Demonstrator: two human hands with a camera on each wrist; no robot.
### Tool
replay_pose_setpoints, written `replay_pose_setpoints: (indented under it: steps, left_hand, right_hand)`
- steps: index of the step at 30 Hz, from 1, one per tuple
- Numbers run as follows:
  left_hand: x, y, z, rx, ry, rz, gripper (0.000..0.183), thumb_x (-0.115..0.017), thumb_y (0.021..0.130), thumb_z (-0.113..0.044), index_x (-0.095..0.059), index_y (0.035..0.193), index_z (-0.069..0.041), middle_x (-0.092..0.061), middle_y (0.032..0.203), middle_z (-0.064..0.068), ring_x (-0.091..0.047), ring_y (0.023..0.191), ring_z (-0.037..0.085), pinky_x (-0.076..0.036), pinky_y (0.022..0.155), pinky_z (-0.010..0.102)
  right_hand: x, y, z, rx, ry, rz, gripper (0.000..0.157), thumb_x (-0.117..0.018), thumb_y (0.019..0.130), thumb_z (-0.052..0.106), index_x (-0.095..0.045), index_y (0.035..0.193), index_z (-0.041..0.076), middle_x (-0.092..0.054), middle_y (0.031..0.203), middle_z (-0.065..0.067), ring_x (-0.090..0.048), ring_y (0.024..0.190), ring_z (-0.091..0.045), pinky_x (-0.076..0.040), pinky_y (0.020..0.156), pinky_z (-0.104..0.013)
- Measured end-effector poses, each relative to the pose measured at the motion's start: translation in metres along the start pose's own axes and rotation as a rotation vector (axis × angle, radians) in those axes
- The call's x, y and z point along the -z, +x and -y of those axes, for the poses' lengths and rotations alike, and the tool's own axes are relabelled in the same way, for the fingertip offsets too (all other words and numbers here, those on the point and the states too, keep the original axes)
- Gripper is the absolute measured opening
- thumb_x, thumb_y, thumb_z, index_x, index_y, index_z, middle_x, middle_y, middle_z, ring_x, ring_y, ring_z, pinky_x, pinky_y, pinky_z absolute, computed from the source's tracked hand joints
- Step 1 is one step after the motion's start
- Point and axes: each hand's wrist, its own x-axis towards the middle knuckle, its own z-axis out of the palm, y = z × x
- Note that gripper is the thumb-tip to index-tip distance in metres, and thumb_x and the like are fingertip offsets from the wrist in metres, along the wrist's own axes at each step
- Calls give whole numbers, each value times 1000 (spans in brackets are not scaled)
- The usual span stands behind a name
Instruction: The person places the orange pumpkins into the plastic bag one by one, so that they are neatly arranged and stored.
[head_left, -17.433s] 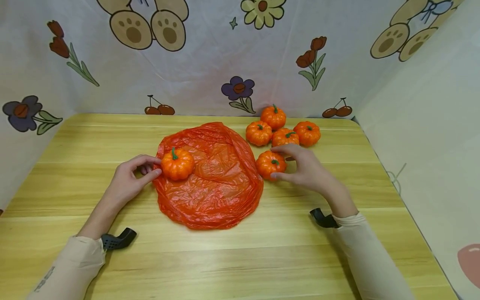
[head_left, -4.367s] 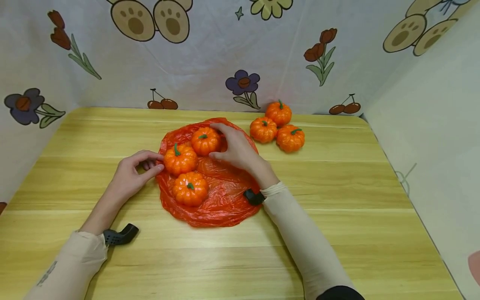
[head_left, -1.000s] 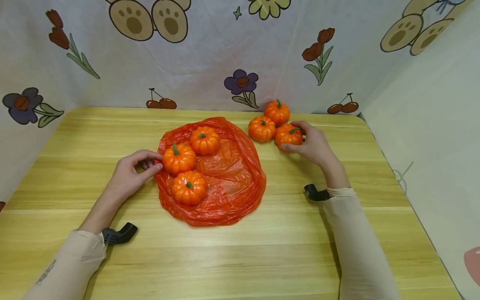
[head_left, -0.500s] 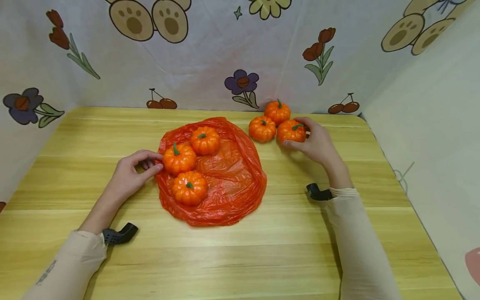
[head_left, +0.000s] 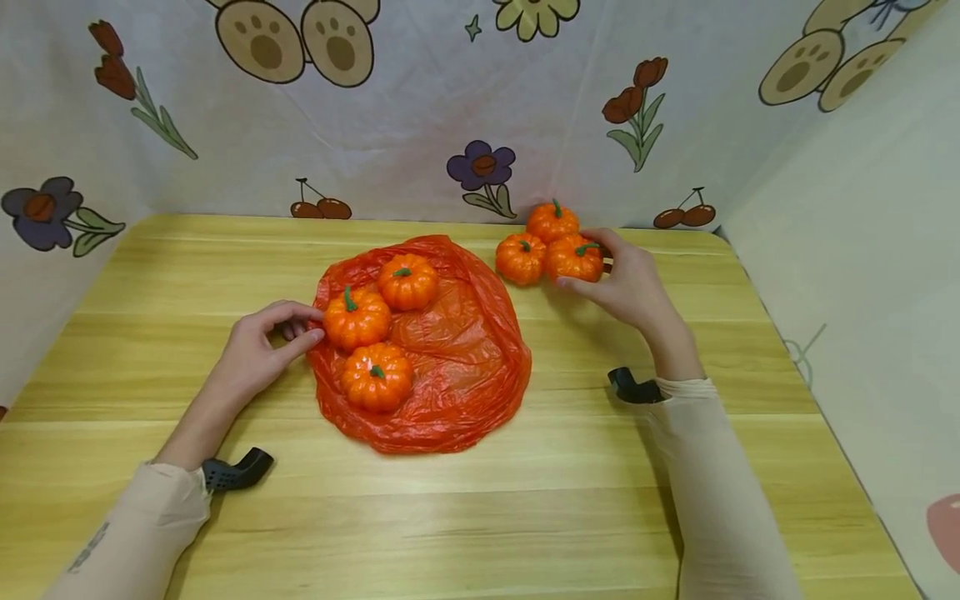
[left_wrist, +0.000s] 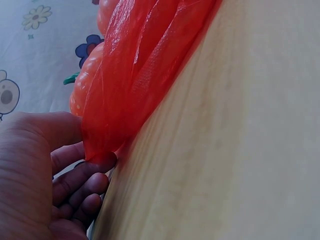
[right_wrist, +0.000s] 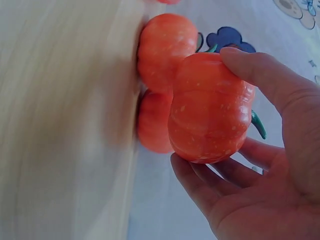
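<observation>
Room to pass lies over the bare, striped yellow wooden table (head_left: 570,379) between the right hand (head_left: 637,290), gripping a ribbed orange pumpkin (head_left: 572,261), and the crinkled red plastic bag (head_left: 468,358). Two similar pumpkins (head_left: 520,260) block the direct line; printed white cloth (head_left: 390,142) bounds the back. The bag's right half is free, three more pumpkins (head_left: 357,320) crowding its left.

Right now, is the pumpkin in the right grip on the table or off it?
Off it: the right wrist view shows a gap between the pumpkin and the table.
</observation>
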Motion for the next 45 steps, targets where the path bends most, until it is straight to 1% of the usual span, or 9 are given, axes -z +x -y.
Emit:
replay_pose_setpoints:
  steps: [5, 10, 17, 22, 27, 35, 38, 45]
  left_hand:
    - [0, 0, 0, 7, 2, 2, 20, -76, 98, -13, -77, 117, -10, -67, 100, 3, -54, 86, 11, -43, 75, 15]
    - [0, 0, -1, 5, 5, 2, 20, -76, 98, -14, -77, 117, -10, -67, 100, 3, -54, 86, 11, -43, 75, 16]
    - [0, 0, -1, 4, -5, 1, 19, -77, 98, -13, -77, 117, -10, -67, 100, 3, -54, 86, 11, -43, 75, 16]
    - [0, 0, -1, 3, -8, 0, 19, -77, 98, -13, -77, 116, -10, -67, 99, 3, -54, 86, 11, -43, 75, 16]
    - [0, 0, -2, 2, -10, -2, 18, -77, 98, -12, -77, 116, -10, -67, 99, 2, -54, 85, 11, -43, 75, 16]
    - [-1, 0, 0, -6, -11, -5, 19, -77, 97, -11, -77, 116, -9, -67, 99, 2, -54, 85, 11, -42, 75, 16]
    - [-1, 0, 2, -7, -11, -8, 19, -77, 97, -10, -77, 116, -9, -67, 98, 2, -54, 85, 11, -42, 75, 17]
    - [-1, 0, 4, -6, -20, -9, 20, -76, 97, -9, -77, 117, -8, -67, 98, 2, -53, 85, 11, -42, 75, 16]
  right_hand:
    - [-2, -2, 13, 49, 5, -2, 80, -88, 87, 38, -53, 151, 6, -57, 151, -18, -59, 131, -39, -49, 110, -56]
    - [-8, -5, 28, 93, 13, 22, 79, -88, 87, 37, -53, 152, 7, -57, 150, -16, -60, 131, -37, -50, 109, -55]
    - [-28, -10, 50, 170, 25, 83, 80, -90, 84, 35, -53, 151, 11, -61, 143, -12, -64, 126, -31, -54, 106, -51]
    - [-40, -12, 59, 231, 38, 87, 78, -92, 83, 32, -55, 148, 10, -64, 139, -11, -68, 121, -30, -56, 103, -48]
    - [-49, -14, 65, 256, 55, 107, 77, -92, 83, 33, -55, 146, 8, -66, 135, -11, -70, 119, -30, -57, 102, -47]
    - [-61, -16, 72, 279, 51, 144, 76, -91, 83, 33, -54, 145, 8, -65, 136, -11, -69, 117, -28, -56, 102, -44]
    - [-66, -17, 76, 286, 52, 161, 76, -91, 84, 34, -54, 145, 7, -64, 138, -11, -67, 120, -27, -56, 103, -44]
    - [-75, -16, 85, 304, 5, 177, 78, -91, 82, 39, -55, 144, 7, -65, 135, -11, -64, 121, -27, -51, 107, -47]
